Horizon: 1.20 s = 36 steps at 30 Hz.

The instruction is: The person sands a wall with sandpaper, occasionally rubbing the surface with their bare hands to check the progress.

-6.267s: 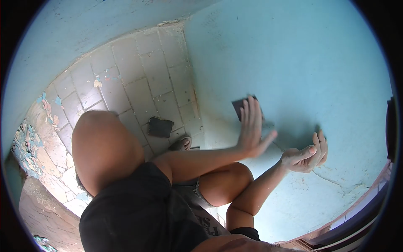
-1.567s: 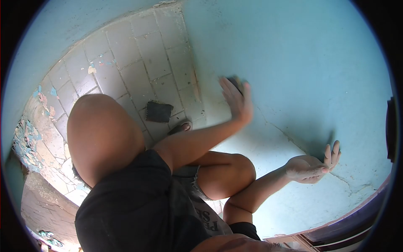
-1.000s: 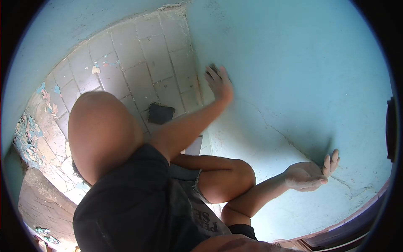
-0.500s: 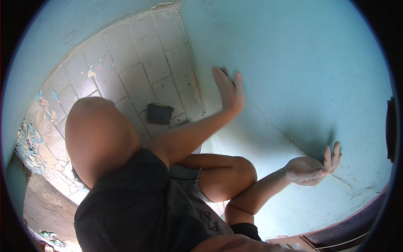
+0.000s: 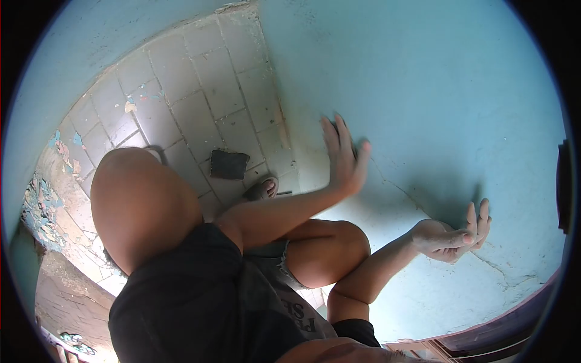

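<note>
My left hand (image 5: pixel 346 160) lies against the pale blue wall (image 5: pixel 423 78), its fingers stretched out and a little apart. A dark patch shows between its fingers and thumb, where the hand shades the wall. Lower and to the right, my right hand (image 5: pixel 448 239) is close to the same wall, dusted whitish. Its palm is turned partly up, two fingers extend outward and the thumb lies across; nothing held shows in it. A thin crack (image 5: pixel 393 181) runs down the wall between and past both hands.
A dark, flat, roughly square piece (image 5: pixel 229 164) lies on the white tiled floor (image 5: pixel 181 60), near my sandalled foot (image 5: pixel 264 189). My bent knee (image 5: pixel 348 242) is close to the wall. Peeled paint flakes (image 5: pixel 45 212) gather at the left. A dark fixture (image 5: pixel 564 187) stands out at the far right.
My left hand has slid down and to the right along the wall, its fingers now more spread. My right hand has barely moved. A foot has come into view below the dark square piece.
</note>
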Each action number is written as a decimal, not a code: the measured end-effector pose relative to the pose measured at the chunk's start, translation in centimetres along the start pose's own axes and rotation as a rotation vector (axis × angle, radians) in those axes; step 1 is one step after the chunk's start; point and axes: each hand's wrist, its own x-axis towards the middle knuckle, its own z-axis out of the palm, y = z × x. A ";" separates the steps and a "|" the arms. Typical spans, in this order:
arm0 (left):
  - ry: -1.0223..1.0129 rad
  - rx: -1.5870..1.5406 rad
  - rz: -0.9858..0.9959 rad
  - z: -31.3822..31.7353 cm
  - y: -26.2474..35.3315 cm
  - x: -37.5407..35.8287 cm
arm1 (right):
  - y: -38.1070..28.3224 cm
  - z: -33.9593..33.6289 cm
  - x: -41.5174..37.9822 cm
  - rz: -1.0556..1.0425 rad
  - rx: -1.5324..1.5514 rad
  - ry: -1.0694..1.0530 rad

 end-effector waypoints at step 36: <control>0.213 -0.108 -0.376 -1.1 -7.6 5.4 | 0.8 -1.3 -0.2 0.017 0.244 -0.010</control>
